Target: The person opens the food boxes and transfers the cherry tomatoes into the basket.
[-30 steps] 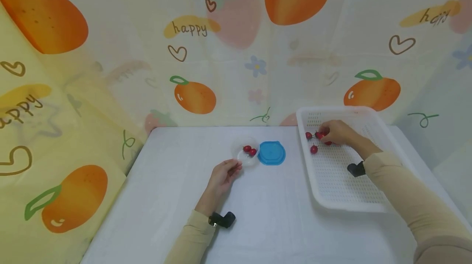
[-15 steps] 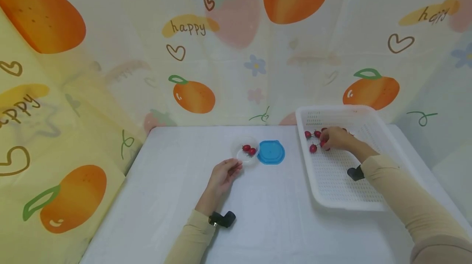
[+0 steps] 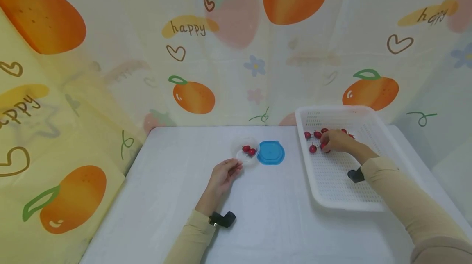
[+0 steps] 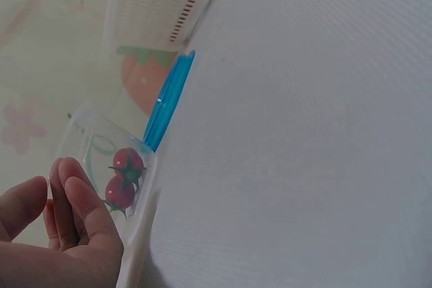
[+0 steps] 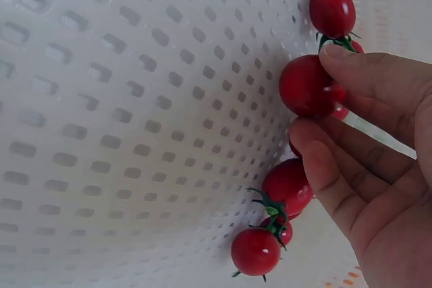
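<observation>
My left hand [image 3: 223, 174] pinches the near rim of a small clear plastic container [image 3: 243, 159] between thumb and fingers. Inside it lie two red cherry tomatoes [image 4: 120, 191] with green stems. On the right, my right hand [image 3: 337, 140] is down in a white perforated basket [image 3: 343, 192]. In the right wrist view its thumb and forefinger pinch a cherry tomato [image 5: 305, 87]. Several other tomatoes [image 5: 255, 251] lie around those fingers, some partly hidden by the hand.
A blue lid [image 3: 271, 153] lies on the white-covered table [image 3: 280, 215], just right of the clear container. The basket's raised rim stands between the lid and my right hand. A fruit-printed curtain [image 3: 228, 71] hangs behind the table.
My right hand has shifted slightly down and toward me within the basket, uncovering tomatoes behind it; it has barely moved in the last half second. My left hand and the container stay put.
</observation>
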### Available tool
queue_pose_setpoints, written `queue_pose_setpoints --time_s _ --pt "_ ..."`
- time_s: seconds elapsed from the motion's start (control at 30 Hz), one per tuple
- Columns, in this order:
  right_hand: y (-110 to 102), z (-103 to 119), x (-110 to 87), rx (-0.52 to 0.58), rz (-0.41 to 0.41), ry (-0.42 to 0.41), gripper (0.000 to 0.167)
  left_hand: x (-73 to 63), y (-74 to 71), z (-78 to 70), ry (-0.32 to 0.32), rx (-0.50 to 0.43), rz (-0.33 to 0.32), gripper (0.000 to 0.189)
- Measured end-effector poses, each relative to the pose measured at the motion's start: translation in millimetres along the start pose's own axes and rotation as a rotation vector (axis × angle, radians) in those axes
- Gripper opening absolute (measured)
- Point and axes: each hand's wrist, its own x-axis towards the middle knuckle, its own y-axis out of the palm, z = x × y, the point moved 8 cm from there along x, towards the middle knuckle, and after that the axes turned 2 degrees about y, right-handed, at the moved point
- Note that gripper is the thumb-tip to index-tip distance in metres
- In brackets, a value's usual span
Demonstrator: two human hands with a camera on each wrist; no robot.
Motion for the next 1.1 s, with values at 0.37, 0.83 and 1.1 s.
queue_pose_setpoints --time_s 0.37,0.83,1.1 --pt "-23 15 -1.5 -0.031 -0.026 -0.019 0.031 0.0 0.7 -1.0 0.009 -0.001 0.002 0.036" --pt "-54 73 2.5 -0.082 -0.094 -0.143 0.031 -1.3 0.0 -0.2 -0.006 0.003 0.000 0.039" --pt "-55 116 2.2 -0.119 -0.102 -0.207 0.033 -0.1 -0.5 0.7 -0.001 0.002 0.002 0.040"
